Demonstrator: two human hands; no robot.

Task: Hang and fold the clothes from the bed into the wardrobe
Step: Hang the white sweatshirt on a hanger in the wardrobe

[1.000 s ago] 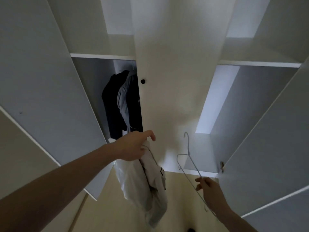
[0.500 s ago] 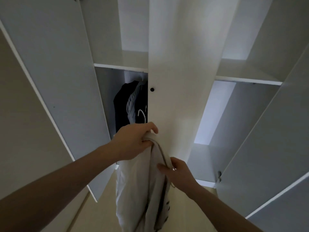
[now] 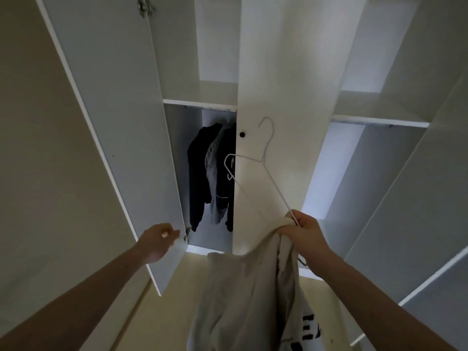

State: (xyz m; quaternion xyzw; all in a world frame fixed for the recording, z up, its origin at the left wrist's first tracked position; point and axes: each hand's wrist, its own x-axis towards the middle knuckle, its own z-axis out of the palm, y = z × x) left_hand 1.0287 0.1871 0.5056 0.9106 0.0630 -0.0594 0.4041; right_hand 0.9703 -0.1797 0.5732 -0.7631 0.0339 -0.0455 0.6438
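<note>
At the open wardrobe (image 3: 278, 72) filling the upper half of the frame, a person stands with a pale garment (image 3: 243, 295) not yet hung. At lower right of centre, the right hand (image 3: 302, 230) pinches both the top edge of that garment and the lower arm of a thin wire hanger (image 3: 255, 163), whose hook points up in front of the closed centre door. At lower left, the left hand (image 3: 158, 240) curls its fingers round the edge of the open left door (image 3: 114, 122). Behind that door, at centre frame, 2 or 3 dark garments (image 3: 210, 173) already hang on a rail. The pale garment seems bunched beside the hanger, not threaded on it, so dressing the hanger and hooking it up remain. The bed is out of view.
</note>
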